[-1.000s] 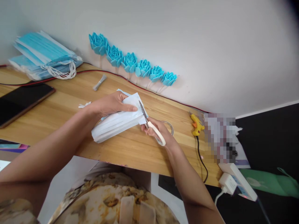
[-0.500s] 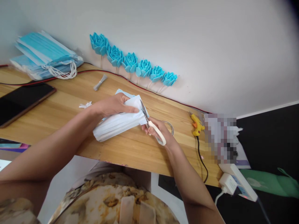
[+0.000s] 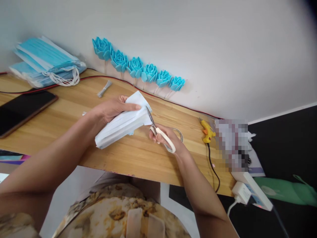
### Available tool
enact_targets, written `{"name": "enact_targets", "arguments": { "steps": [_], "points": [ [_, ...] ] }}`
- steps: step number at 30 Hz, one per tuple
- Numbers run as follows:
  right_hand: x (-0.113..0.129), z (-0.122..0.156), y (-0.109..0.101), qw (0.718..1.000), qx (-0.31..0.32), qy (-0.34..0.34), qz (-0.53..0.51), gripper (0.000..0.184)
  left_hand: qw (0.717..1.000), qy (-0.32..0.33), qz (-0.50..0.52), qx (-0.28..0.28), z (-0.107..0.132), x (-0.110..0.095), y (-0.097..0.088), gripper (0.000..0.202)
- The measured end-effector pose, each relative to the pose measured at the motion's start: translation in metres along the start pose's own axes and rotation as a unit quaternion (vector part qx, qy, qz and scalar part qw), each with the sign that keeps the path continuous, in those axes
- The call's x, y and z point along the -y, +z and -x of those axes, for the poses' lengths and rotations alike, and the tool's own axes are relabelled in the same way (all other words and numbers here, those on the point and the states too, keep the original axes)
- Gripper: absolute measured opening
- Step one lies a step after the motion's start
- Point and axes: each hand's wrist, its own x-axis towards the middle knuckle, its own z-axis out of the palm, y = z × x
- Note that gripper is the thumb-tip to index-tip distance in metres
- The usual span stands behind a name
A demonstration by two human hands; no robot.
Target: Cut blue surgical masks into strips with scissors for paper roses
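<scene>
My left hand (image 3: 116,107) is closed on a pale blue and white face mask (image 3: 121,127), its thumb pressed on the upper side. The mask is held above the table with its pleats showing. In my right hand (image 3: 162,132) is a pair of scissors (image 3: 165,140) with white handles, the fingers in the loops. The metal blades point up and to the left, at the mask's right edge. Whether the blades are cutting cloth at this instant is hard to see. A roll of tape (image 3: 178,135) lies partly hidden behind my right hand.
Several blue paper-like flowers (image 3: 135,67) on sticks lean on the wall. A stack of masks (image 3: 44,56) and a phone (image 3: 27,109) are at left, with a bundle of grey ties (image 3: 104,88). A yellow glue gun (image 3: 207,130) and a power strip (image 3: 256,191) are at right.
My left hand and the mask have shifted slightly left and tilted, so the mask's upper corner stands higher. The scissors' blades are now nearer together; my right hand stays about where it was.
</scene>
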Motion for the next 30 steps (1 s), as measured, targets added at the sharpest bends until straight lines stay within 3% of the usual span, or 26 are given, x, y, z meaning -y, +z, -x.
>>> {"name": "enact_targets", "arguments": {
  "steps": [5,14,22,27,30],
  "points": [
    [0.000,-0.001,-0.001,1.000,0.003,-0.001,-0.001,0.062,0.998,0.027,-0.056,0.012,-0.008,0.006,-0.001,0.033],
    [-0.004,-0.002,-0.001,1.000,-0.007,0.008,0.005,0.063,0.982,0.053,-0.176,0.049,-0.011,0.008,0.003,0.029],
    [-0.005,-0.003,-0.001,1.000,0.001,-0.011,0.021,0.056,0.983,0.067,-0.166,0.042,-0.007,0.005,0.010,0.029],
    [-0.006,-0.003,-0.001,1.000,-0.008,-0.001,0.028,0.058,0.977,0.080,-0.187,0.068,-0.005,0.003,0.015,0.027],
    [-0.008,-0.003,-0.001,1.000,-0.006,-0.009,0.023,0.058,0.975,0.085,-0.199,0.049,-0.004,0.004,0.016,0.027]
  ]
}}
